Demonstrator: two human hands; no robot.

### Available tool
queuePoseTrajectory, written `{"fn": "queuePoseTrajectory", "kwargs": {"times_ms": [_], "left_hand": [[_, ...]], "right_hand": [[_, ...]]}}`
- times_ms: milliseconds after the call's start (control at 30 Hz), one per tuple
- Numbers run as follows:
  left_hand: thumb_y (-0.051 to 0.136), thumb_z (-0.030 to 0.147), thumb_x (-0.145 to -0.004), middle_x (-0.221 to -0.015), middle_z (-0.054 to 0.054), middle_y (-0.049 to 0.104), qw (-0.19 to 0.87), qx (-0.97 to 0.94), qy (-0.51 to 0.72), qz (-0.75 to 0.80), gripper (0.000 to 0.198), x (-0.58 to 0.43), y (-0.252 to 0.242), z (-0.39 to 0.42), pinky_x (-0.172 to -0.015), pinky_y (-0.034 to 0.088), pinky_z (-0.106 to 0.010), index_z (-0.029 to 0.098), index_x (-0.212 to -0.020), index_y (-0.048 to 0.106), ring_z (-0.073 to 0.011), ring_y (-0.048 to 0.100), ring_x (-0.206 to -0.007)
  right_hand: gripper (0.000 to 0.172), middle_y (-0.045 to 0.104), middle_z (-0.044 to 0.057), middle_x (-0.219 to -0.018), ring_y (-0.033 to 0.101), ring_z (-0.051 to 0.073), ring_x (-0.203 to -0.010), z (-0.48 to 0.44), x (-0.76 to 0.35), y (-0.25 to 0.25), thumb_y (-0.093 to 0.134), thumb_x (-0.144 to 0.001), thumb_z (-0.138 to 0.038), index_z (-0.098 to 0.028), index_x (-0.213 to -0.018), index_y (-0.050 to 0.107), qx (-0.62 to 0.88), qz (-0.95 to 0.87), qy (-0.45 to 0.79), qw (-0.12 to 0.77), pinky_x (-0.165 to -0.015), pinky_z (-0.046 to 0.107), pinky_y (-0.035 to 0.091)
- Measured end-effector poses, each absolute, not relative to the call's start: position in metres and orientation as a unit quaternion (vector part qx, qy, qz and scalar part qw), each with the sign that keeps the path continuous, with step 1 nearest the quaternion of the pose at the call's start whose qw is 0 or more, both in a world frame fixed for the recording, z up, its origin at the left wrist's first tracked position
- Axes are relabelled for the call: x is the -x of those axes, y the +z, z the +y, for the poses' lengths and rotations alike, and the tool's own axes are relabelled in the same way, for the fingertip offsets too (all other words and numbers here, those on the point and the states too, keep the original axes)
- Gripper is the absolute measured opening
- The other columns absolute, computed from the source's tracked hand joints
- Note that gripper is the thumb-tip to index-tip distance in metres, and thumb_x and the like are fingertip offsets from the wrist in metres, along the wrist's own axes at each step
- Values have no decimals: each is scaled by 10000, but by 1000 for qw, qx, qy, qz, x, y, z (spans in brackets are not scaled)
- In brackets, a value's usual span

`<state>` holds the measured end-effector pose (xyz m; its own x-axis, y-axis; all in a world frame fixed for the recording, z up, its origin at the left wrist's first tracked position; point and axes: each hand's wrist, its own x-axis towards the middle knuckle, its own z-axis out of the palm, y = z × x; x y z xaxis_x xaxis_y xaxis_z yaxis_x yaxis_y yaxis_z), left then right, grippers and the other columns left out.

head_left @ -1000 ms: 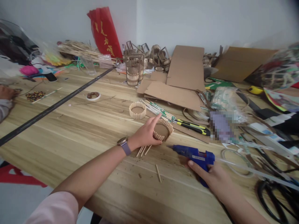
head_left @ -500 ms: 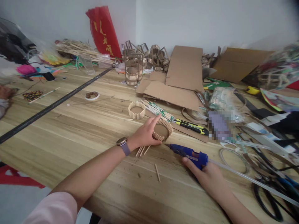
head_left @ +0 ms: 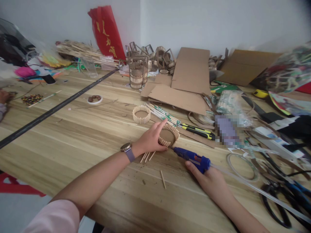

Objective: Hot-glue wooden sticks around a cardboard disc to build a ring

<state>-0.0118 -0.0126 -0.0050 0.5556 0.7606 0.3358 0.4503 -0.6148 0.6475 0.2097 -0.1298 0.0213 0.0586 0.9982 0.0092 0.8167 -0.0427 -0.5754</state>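
My left hand (head_left: 153,137), with a watch on its wrist, grips the left side of a small round basket (head_left: 169,135) made of short wooden sticks around a brown base. My right hand (head_left: 206,174) is wrapped round a blue hot glue gun (head_left: 191,158) with a long clear glue stick running out of its back. The gun's nozzle points left and sits close by the basket's lower edge; whether it touches I cannot tell. Several loose sticks (head_left: 147,157) lie below my left hand, and one short stick (head_left: 163,179) lies nearer me. A second stick ring (head_left: 141,115) stands behind.
A yellow-and-black utility knife (head_left: 198,131) lies beyond the basket, near cardboard sheets (head_left: 177,100). Scissors (head_left: 275,205) and cables crowd the right. Finished little baskets (head_left: 137,77) stand at the back. Another person's hand (head_left: 4,96) shows at the far left.
My right hand has moved the glue gun slightly left, bringing its nozzle closer to the basket. My left hand keeps its grip on the basket.
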Motion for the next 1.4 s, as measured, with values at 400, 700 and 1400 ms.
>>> {"fn": "queuePoseTrajectory", "kwargs": {"times_ms": [400,700,1400], "left_hand": [[833,288,-611,-1468,-161,328,245,-848,304,359,1175,11,-6,-13,-1115,330,-494,239,-1514,83,-344,355,-1354],[840,304,-606,-1466,-161,327,247,-847,304,361,1179,11,-6,-13,-1105,339,-503,251,-1514,89,-351,359,-1351],[833,293,-610,-1465,-169,340,257,-842,295,371,1166,11,1,-16,-1108,345,-477,221,-1516,102,-343,370,-1348]], "right_hand": [[458,708,63,-596,710,293,-671,-129,-211,14,418,-789,-604,-243,-765,700,708,-652,177,206,-529,321,515],[448,753,77,-722,726,297,-765,-129,-210,14,443,-780,-594,-235,-843,704,707,-651,168,221,-590,329,544],[460,771,111,-848,722,317,-862,-130,-211,12,454,-785,-581,-211,-889,706,702,-651,177,226,-675,361,564]]}}
